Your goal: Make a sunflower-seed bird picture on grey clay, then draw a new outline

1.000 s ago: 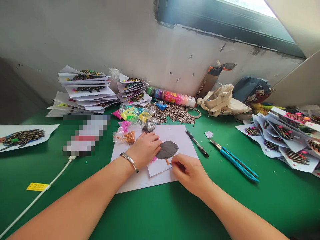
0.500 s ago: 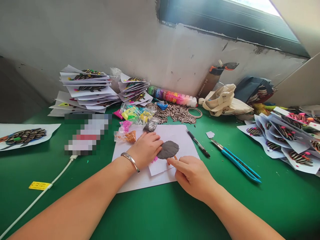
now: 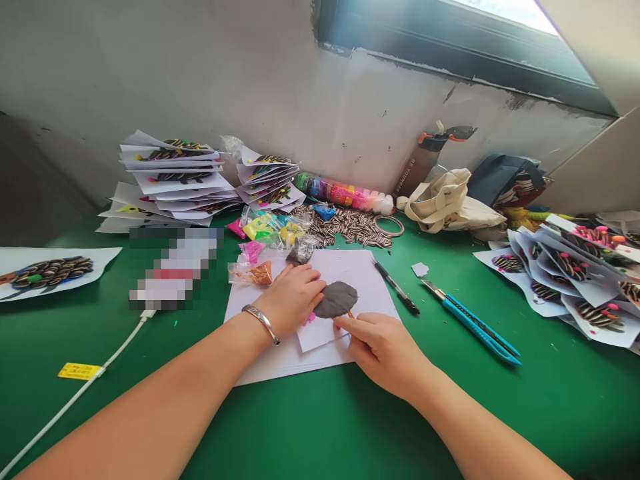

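A flat, dark grey disc of modelling clay (image 3: pixel 336 300) lies on a small white sheet (image 3: pixel 320 340), over a larger white paper (image 3: pixel 260 370). My left hand (image 3: pixel 295 297) rests on the paper at the disc's left edge, its fingers laid out and holding nothing. Bits of pink clay (image 3: pixel 310 319) show beside that hand. Below the disc, the stretched index finger of my right hand (image 3: pixel 383 347) presses at its lower edge, with the other fingers curled. A thin orange clay strip (image 3: pixel 351 315) sticks out just above this finger; its other parts are hidden.
Bagged clay (image 3: pixel 260 273) and sunflower seeds (image 3: pixel 345 227) lie behind the paper. To the right are a black pen (image 3: pixel 397 287) and a blue utility knife (image 3: pixel 480 327) with its blade out. Stacked seed pictures (image 3: pixel 175 180) stand back left, others (image 3: pixel 575 273) at right.
My right index fingertip has shifted very slightly along the disc's lower edge and covers more of the orange strip. My left hand stays in place.
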A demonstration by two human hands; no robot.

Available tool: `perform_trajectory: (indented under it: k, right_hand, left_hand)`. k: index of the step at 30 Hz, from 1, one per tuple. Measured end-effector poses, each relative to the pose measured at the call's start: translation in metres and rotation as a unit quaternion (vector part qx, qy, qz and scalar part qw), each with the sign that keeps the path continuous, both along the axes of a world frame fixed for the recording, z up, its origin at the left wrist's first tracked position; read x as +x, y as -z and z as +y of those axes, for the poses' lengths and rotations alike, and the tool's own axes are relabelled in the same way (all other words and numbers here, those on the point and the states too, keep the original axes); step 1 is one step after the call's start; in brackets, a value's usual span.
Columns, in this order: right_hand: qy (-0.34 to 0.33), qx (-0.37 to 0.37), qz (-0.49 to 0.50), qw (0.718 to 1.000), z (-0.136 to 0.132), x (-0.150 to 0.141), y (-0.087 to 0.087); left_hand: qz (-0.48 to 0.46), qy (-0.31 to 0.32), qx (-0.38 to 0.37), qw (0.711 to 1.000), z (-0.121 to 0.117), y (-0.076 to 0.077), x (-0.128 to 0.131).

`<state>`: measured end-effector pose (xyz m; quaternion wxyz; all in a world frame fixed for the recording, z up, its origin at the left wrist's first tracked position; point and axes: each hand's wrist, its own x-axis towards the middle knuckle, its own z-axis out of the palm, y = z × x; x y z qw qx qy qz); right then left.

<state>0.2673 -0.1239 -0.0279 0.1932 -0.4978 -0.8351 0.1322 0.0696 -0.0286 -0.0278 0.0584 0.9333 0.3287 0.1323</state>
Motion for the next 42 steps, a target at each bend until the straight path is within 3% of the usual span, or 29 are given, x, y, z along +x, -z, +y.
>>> perform_trajectory:
  k: [20, 26, 36, 42]
  right_hand:
    - [-0.019, -0.003, 0.02, 1.0, -0.001, 0.002, -0.005]
    - [0.052, 0.017, 0.149, 0.987, 0.003, 0.011, -0.008]
    - [0.208, 0.032, 0.149, 0.966, 0.014, 0.026, -0.005]
    - [0.248, 0.034, 0.127, 0.96, 0.025, 0.039, 0.005]
  left_hand:
    - [-0.012, 0.003, 0.001, 1.0, 0.0, 0.001, 0.0]
    - [-0.019, 0.007, 0.006, 1.0, 0.001, 0.002, -0.001]
    - [-0.023, 0.014, 0.016, 1.0, 0.002, 0.003, -0.001]
    - [-0.047, 0.017, 0.031, 0.998, 0.004, 0.007, -0.003]
